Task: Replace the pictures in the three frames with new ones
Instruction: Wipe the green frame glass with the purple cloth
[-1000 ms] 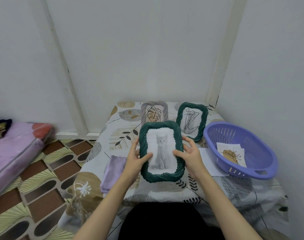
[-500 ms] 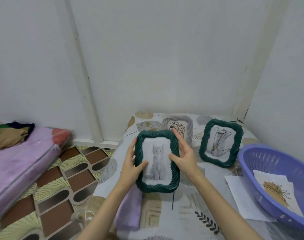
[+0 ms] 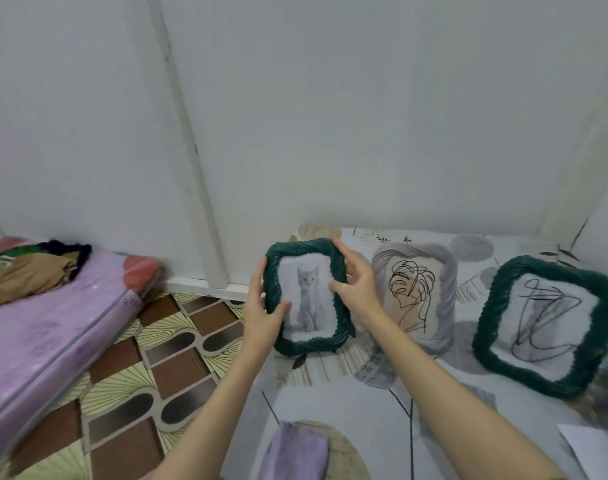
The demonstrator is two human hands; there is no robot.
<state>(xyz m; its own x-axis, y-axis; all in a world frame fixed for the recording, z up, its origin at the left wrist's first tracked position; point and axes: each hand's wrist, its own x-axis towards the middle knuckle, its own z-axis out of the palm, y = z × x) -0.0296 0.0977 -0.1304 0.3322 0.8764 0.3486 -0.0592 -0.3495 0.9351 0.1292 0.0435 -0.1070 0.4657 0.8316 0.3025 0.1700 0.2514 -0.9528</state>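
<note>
A dark green woven frame point(image 3: 337, 323) with a grey cat picture stands upright at the back left of the table, its bottom edge at the patterned tablecloth point(image 3: 351, 407). My left hand point(image 3: 262, 315) grips its left side, thumb on the front. My right hand point(image 3: 356, 287) holds its right side, fingers up at the top corner. To its right a grey woven frame point(image 3: 446, 299) shows a line-drawn leaf. Further right a second dark green frame point(image 3: 496, 306) holds a black scribble drawing.
A folded lilac cloth point(image 3: 297, 452) lies at the table's near edge. White paper point(image 3: 593, 448) pokes in at the lower right. A purple mattress point(image 3: 49, 327) with clothes lies on the patterned floor point(image 3: 136, 393) to the left. White walls close off the back.
Both hands carried the cat frame away from me to the table's back left, left of the grey frame. My view swung left, so the purple basket left the picture.
</note>
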